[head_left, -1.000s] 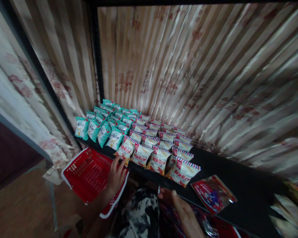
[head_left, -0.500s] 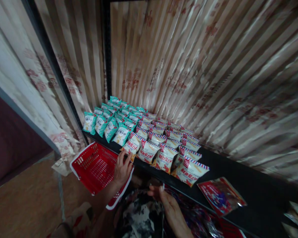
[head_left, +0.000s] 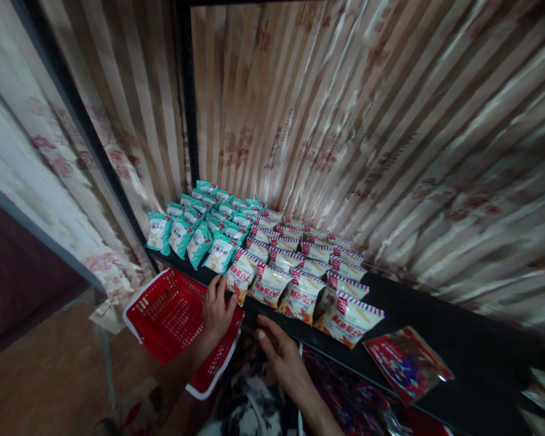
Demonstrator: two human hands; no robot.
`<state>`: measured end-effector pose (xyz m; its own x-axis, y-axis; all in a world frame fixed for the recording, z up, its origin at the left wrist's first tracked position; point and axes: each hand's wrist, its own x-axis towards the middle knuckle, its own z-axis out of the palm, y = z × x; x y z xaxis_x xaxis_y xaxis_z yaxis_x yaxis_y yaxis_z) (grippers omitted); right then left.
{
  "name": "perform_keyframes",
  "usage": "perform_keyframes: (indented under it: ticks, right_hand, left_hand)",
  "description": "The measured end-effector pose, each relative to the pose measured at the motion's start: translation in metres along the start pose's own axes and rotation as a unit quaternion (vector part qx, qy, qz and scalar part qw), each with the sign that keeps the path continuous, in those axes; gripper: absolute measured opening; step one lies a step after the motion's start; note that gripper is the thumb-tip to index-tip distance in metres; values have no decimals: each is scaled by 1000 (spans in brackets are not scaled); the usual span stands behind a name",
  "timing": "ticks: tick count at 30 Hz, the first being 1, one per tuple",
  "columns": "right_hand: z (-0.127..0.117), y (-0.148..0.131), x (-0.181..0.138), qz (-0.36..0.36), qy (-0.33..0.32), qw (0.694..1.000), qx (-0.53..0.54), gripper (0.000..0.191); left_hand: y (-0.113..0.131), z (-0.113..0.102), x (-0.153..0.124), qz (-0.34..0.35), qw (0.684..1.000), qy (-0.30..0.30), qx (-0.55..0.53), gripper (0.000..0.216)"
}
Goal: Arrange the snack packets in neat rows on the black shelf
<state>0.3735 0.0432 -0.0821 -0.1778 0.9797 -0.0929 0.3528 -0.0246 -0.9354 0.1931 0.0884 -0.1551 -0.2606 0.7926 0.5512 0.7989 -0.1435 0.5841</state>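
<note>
White bags [head_left: 298, 295] with striped tops and red words stand on a black shelf [head_left: 472, 339] by flowery curtains [head_left: 254, 91]. The left hand [head_left: 217, 313] and right hand [head_left: 285, 356] have fingers apart.

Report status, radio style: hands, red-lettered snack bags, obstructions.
Left hand at leftmost red-lettered snack bag, contact unclear. Right hand near front of black shelf, no bag held. Red basket below left hand, not blocking that bag.

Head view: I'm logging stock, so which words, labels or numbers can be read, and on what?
"小鱼小虾": front teal bag.
"鱼爱上": front white bag; its outer characters and small print are too blurred.
Flat red packet: lettering unreadable.
Curtain: script-like prints, too blurred.
No number is legible.
</note>
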Motion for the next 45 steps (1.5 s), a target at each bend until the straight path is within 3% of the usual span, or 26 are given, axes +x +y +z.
perform_keyframes:
  ticks: [5,9,17,26,29,31,36,45]
  right_hand:
    - [39,1,34,-63,32,995,-67,50]
    - [56,-2,48,-51,85,989,-108,54]
    - [56,-13,57,-14,105,982,-156,56]
    - [60,-17,72,-25,143,949,-280,45]
    - [58,-21,72,22,129,946,-295,45]
    - [55,-26,72,38,122,942,-311,44]
    - [46,-34,76,-11,123,939,-321,43]
    - [49,-16,80,-87,131,929,-335,40]
  left_hand:
    - [-6,3,0,-17,999,-12,-34,41]
    - [-8,3,0,-43,996,-20,-80,39]
    - [-9,3,9,-86,982,-1,-166,28]
    - [-13,-6,13,-61,981,-38,-182,23]
    - [-14,-10,15,-38,985,-45,-164,23]
    - [-16,-11,18,-18,991,-16,-129,24]
    - [-24,-12,38,-10,997,71,-27,34]
    - [-26,-2,73,-5,998,43,53,56]
